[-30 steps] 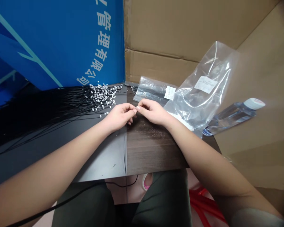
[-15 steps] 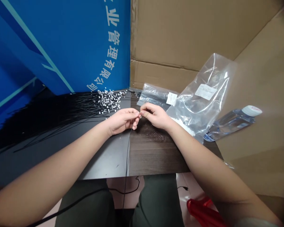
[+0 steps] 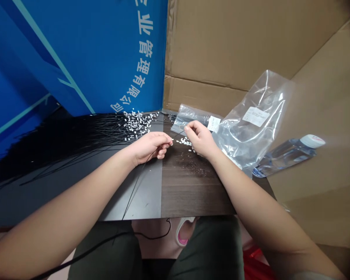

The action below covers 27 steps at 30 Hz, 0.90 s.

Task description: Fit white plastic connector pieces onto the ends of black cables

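Observation:
My left hand [image 3: 154,147] is closed in a pinch, with a thin black wire [image 3: 136,179] running from it down to the table's front edge. A tiny white piece shows at its fingertips. To the right, a short distance apart, my right hand [image 3: 200,138] has thumb and forefinger pressed together. A thin dark strand [image 3: 179,134] shows beside those fingertips; whether they grip it I cannot tell. Small white connectors [image 3: 186,142] lie loose on the table just below and left of my right hand.
Black wires with white ends [image 3: 137,124] form a large pile [image 3: 64,136] on the left. A flat clear bag [image 3: 189,114], a bigger labelled plastic bag [image 3: 251,132] and a tilted water bottle [image 3: 286,157] are at the right. Blue and cardboard panels [image 3: 210,42] stand behind the table [image 3: 192,194].
My hands were together at the fingertips and are now apart; the right one has moved right and slightly up. The wire's lower end has swung left. The loose white connectors have come into sight.

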Each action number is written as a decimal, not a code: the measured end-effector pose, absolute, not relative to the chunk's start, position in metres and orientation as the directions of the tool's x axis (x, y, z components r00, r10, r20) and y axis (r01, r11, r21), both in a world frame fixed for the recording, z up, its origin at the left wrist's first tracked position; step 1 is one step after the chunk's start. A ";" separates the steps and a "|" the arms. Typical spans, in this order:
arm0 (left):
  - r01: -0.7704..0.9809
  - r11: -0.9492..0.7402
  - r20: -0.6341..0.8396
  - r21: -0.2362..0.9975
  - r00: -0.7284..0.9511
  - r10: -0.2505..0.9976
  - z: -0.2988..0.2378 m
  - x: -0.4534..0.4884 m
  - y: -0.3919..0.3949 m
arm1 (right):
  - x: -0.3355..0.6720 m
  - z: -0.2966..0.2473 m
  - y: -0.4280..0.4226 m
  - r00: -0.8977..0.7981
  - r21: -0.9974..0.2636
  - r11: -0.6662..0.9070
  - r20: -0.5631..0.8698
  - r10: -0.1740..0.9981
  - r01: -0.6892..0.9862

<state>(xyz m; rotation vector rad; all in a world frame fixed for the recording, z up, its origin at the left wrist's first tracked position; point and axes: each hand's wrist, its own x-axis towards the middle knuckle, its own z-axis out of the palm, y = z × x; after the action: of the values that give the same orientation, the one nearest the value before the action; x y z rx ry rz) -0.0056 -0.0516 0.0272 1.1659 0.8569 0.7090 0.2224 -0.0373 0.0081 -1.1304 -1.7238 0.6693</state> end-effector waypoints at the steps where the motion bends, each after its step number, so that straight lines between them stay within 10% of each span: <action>1: 0.042 0.210 -0.204 0.977 0.489 0.848 0.030 -0.011 -0.050 | 0.226 0.009 -0.035 -0.099 -0.814 0.421 0.418 0.903 0.399; 7: 0.640 -0.150 -0.065 0.753 0.300 0.952 0.064 -0.047 -0.047 | 0.240 0.015 -0.024 0.078 -0.818 0.407 0.475 0.877 0.407; 16: 0.961 -0.149 0.297 0.232 0.076 0.952 0.118 -0.150 -0.032 | 0.239 0.018 -0.030 -0.034 -0.753 0.475 0.518 0.855 0.455; 20: 0.968 -0.137 0.483 0.209 0.020 0.876 0.102 -0.194 -0.024 | 0.238 0.016 -0.030 -0.055 -0.732 0.477 0.519 0.853 0.486; 24: 0.948 -0.302 0.438 0.104 0.229 0.869 0.075 -0.146 -0.046 | 0.237 0.012 -0.029 -0.065 -0.722 0.453 0.497 0.865 0.523; 27: 0.742 -0.618 0.302 0.259 0.546 0.782 0.063 -0.065 -0.074 | 0.237 0.010 -0.028 -0.043 -0.727 0.435 0.490 0.871 0.532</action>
<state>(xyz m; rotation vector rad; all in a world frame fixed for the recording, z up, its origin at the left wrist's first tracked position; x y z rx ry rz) -0.0648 -0.0738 0.0627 2.6728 1.3219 0.5991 0.2373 -0.0282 0.0099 -1.2242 -1.7102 0.4340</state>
